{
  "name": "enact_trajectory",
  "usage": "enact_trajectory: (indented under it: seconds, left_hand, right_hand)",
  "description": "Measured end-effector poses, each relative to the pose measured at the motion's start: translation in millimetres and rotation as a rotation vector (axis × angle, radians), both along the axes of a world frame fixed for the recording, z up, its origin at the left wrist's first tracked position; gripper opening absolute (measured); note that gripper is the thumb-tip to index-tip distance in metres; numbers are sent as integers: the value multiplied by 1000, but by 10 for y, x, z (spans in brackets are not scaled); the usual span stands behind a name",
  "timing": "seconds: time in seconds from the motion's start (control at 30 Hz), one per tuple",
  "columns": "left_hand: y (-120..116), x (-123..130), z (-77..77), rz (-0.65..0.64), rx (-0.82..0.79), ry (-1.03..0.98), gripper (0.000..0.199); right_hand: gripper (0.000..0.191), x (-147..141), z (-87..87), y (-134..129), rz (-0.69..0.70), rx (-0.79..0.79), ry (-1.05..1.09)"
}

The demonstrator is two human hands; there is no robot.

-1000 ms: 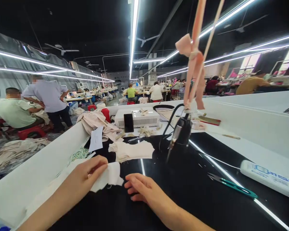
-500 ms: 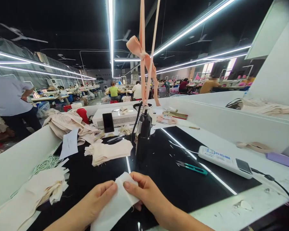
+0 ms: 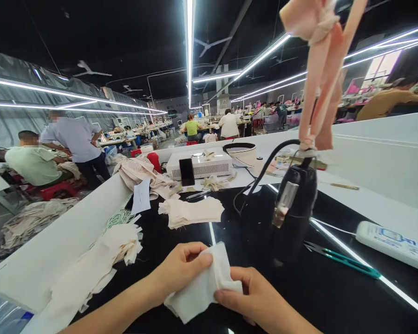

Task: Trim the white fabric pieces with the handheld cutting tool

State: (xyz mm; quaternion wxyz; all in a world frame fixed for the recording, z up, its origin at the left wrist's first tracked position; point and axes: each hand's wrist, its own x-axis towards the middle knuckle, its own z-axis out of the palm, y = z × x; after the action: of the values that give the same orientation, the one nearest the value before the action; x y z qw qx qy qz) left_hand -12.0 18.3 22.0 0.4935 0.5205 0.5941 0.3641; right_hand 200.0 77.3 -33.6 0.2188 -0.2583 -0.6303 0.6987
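Observation:
Both hands hold one piece of white cloth [image 3: 198, 297] low over the black table top [image 3: 257, 246]. My left hand [image 3: 184, 269] pinches its upper left part between thumb and fingers. At the cloth's right edge, my right hand [image 3: 254, 294] grips it, thumb on top. The cloth is creased between the two hands. Beyond them lies a stack of cream cloth pieces [image 3: 193, 211]. A second cream pile [image 3: 94, 264] is at the left. The black handheld device [image 3: 296, 199] hangs from pink fabric strips [image 3: 322, 79] on the right.
Teal thread snips [image 3: 344, 262] and a white device [image 3: 397, 241] lie at the right. Behind the cream stack are a phone [image 3: 187, 172] and a white vented box [image 3: 209, 167]. A low white wall [image 3: 66, 236] borders the left side; people sit and stand beyond it.
The view has turned left, so the table things appear farther right. The cloth is now more folded between my hands. The hanging device appears larger and closer.

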Motion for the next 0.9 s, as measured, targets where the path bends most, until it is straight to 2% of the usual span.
enact_trajectory:
  seconds: [0.2,0.4,0.57,0.9]
  left_hand:
    - [22,-25,-16,-17,43,8,61]
    - [55,-55,-71,10,95,4,63]
    - [45,-91,-66,57,102,3,62]
    - [113,-85,-120,156,164,38,68]
  right_hand:
    - [43,-4,68,26,-22,163,-114]
    - [21,-15,24,22,9,272,-194]
    - [27,-34,28,18,3,291,-221]
    - [27,-16,258,70,55,272,-195]
